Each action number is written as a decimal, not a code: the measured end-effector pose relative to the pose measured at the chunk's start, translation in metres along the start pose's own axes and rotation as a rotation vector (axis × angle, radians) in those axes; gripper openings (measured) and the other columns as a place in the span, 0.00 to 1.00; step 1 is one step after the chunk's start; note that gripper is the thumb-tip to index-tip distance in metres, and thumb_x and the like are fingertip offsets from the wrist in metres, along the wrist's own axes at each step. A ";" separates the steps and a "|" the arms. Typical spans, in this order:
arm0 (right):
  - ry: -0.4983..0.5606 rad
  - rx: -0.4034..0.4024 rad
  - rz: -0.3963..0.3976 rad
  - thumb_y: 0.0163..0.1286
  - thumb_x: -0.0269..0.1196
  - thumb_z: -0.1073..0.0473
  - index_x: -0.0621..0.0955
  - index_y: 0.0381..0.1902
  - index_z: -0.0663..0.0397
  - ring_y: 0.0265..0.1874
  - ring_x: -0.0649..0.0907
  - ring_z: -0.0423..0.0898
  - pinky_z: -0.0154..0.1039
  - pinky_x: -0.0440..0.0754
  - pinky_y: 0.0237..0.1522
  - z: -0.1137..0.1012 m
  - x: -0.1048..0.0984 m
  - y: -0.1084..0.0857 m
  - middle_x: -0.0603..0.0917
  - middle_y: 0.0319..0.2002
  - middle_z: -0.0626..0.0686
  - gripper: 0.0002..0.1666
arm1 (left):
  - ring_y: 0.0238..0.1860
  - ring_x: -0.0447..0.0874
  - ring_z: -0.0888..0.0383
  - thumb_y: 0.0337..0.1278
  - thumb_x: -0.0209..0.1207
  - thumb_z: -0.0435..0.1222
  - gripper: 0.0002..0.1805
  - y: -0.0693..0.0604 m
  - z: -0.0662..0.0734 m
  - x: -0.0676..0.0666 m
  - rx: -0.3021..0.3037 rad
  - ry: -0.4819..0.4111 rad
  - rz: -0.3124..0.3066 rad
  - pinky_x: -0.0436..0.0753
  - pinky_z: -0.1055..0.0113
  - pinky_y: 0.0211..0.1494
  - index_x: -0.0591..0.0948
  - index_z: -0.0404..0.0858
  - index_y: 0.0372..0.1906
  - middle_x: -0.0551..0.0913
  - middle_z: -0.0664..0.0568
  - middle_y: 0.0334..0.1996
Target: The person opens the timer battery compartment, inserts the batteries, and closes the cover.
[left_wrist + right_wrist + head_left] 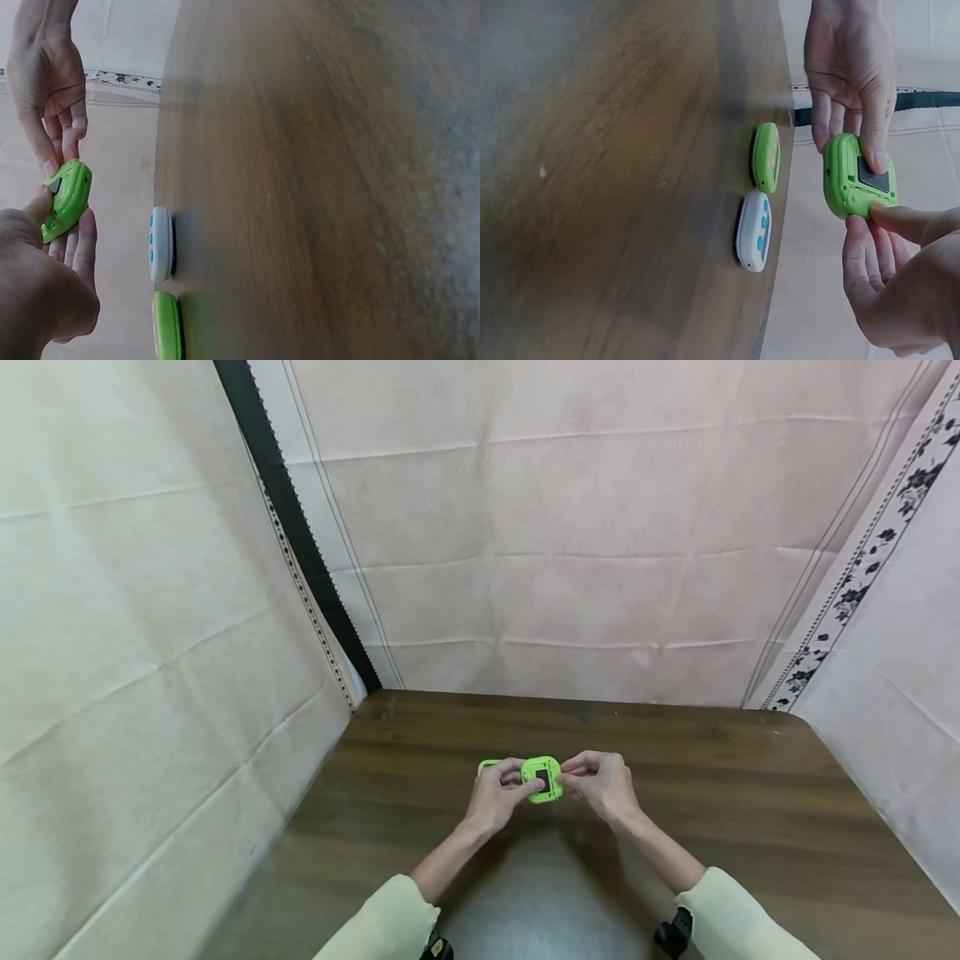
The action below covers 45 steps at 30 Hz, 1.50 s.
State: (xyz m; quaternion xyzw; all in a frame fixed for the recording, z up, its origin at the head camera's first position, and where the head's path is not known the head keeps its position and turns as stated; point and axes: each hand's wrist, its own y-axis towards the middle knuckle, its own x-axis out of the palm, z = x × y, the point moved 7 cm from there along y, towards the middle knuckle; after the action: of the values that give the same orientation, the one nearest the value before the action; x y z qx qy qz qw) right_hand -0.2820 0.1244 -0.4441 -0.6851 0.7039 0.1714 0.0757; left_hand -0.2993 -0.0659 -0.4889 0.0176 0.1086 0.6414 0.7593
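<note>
A small bright-green rounded plastic device (543, 778) is held up above the table, between both hands. The face turned toward me has a dark rectangle and moulded recesses around it. My left hand (497, 795) grips its left side, the thumb lying across the dark rectangle and fingers behind. At the opposite edge, my right hand (606, 787) pinches the device with thumb and fingertips, as the right wrist view shows.
On the wooden table (420, 735), a second green device (766, 157) stands beside a white one with blue buttons (753, 231). In the head view the left hand partly covers that green one. Pale cloth (570, 560) hangs behind the table and at both sides.
</note>
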 end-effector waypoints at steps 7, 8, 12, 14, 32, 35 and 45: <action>-0.021 -0.013 0.006 0.65 0.76 0.71 0.89 0.36 0.66 0.27 0.88 0.60 0.35 0.87 0.26 -0.004 -0.002 0.002 0.89 0.29 0.57 0.05 | 0.37 0.92 0.55 0.64 0.74 0.34 0.17 0.000 0.004 0.002 0.014 -0.008 -0.004 0.91 0.59 0.41 0.86 0.32 0.54 0.92 0.44 0.40; -0.020 -0.010 0.006 0.65 0.76 0.71 0.89 0.36 0.66 0.27 0.88 0.61 0.35 0.87 0.26 -0.004 -0.002 0.002 0.89 0.28 0.57 0.05 | 0.36 0.92 0.55 0.64 0.74 0.34 0.17 0.001 0.004 0.002 0.015 -0.006 -0.005 0.91 0.59 0.41 0.86 0.32 0.54 0.92 0.44 0.39; -0.051 -0.032 0.018 0.64 0.76 0.71 0.89 0.34 0.64 0.26 0.88 0.59 0.42 0.89 0.28 -0.005 -0.001 0.002 0.88 0.27 0.56 0.04 | 0.36 0.92 0.56 0.64 0.74 0.35 0.16 0.001 0.006 0.003 0.023 0.015 -0.005 0.91 0.58 0.41 0.87 0.33 0.53 0.92 0.46 0.39; -0.078 -0.056 0.030 0.64 0.76 0.71 0.89 0.33 0.64 0.25 0.88 0.57 0.42 0.89 0.27 -0.007 -0.001 0.001 0.88 0.27 0.56 0.04 | 0.36 0.92 0.56 0.64 0.74 0.35 0.16 0.001 0.007 0.003 0.028 0.030 0.003 0.91 0.56 0.42 0.87 0.34 0.53 0.92 0.46 0.39; 0.149 0.122 -0.049 0.65 0.76 0.70 0.88 0.38 0.72 0.25 0.89 0.49 0.44 0.91 0.31 0.002 -0.012 0.008 0.90 0.34 0.62 0.08 | 0.34 0.84 0.64 0.62 0.76 0.35 0.15 -0.002 0.015 0.013 -0.022 -0.040 0.098 0.79 0.75 0.33 0.88 0.33 0.49 0.92 0.47 0.37; 0.082 0.087 0.032 0.65 0.76 0.70 0.89 0.35 0.69 0.24 0.89 0.50 0.41 0.90 0.28 -0.005 -0.010 0.004 0.90 0.32 0.60 0.06 | 0.34 0.85 0.64 0.61 0.76 0.35 0.14 -0.001 0.016 0.013 -0.018 -0.038 0.138 0.79 0.76 0.32 0.88 0.33 0.48 0.92 0.47 0.36; 0.121 0.068 -0.053 0.67 0.73 0.72 0.86 0.39 0.72 0.31 0.91 0.58 0.41 0.91 0.33 -0.001 -0.006 0.002 0.89 0.33 0.62 0.06 | 0.37 0.91 0.58 0.65 0.74 0.39 0.15 -0.007 0.022 0.006 0.017 0.093 0.055 0.83 0.72 0.35 0.87 0.36 0.51 0.92 0.49 0.37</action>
State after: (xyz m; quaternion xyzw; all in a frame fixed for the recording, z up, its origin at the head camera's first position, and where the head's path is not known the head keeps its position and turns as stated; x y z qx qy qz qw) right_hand -0.2839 0.1292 -0.4408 -0.7098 0.6941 0.1036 0.0610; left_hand -0.2876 -0.0589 -0.4697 -0.0028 0.1489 0.6610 0.7354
